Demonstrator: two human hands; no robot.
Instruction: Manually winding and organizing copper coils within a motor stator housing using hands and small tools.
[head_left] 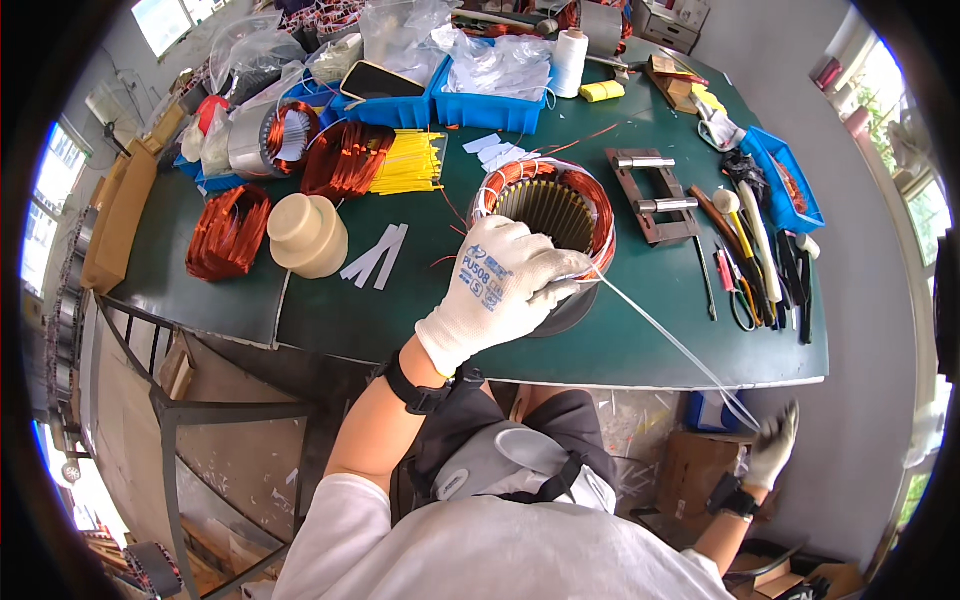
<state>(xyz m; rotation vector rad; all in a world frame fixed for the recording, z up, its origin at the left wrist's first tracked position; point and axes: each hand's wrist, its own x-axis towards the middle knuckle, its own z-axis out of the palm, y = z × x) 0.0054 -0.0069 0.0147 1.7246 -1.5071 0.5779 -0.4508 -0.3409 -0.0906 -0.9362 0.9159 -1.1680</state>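
Observation:
A motor stator [603, 205] with an orange-red copper winding around its top stands on the table in front of me. My left hand [500, 290], in a white glove, lies over its near rim, thumb and fingers closed on the winding. From those fingertips a white lacing cord [668, 333] runs taut past the table's front edge. Its far end is at my right hand [772, 447], also gloved, stretched out low to the right with the cord held in it. Part of the stator's near side is hidden behind my left hand.
Left of the stator are white paper strips [378, 258], a cream stepped block [307, 237], copper coils [228, 233] and yellow strips [408, 162]. To its right lie a metal frame [653, 195], scissors [742, 300] and several hand tools. Blue bins [490, 112] and a thread spool [570, 63] stand behind.

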